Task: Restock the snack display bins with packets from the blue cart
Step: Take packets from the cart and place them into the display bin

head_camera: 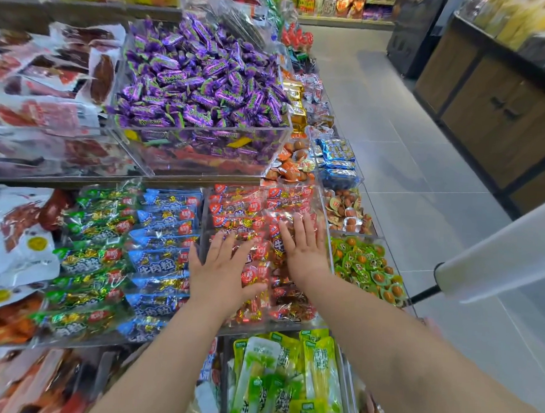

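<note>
Both my hands lie flat, fingers spread, on a heap of red snack packets (234, 211) inside a clear acrylic bin (323, 208) on the middle tier of the display. My left hand (221, 269) presses on the near left part of the heap. Farther back and to the right, my right hand (303, 247) rests on the packets close to the bin's right wall. Neither hand holds a packet. The blue cart is not in view.
Blue packets (161, 258) and green packets (90, 261) fill the bins to the left. Purple candies (201, 80) are piled in the upper bin. Yellow-green packets (283, 379) lie below. A white roll on a black handle (491, 260) juts in at right over the tiled aisle (420, 180).
</note>
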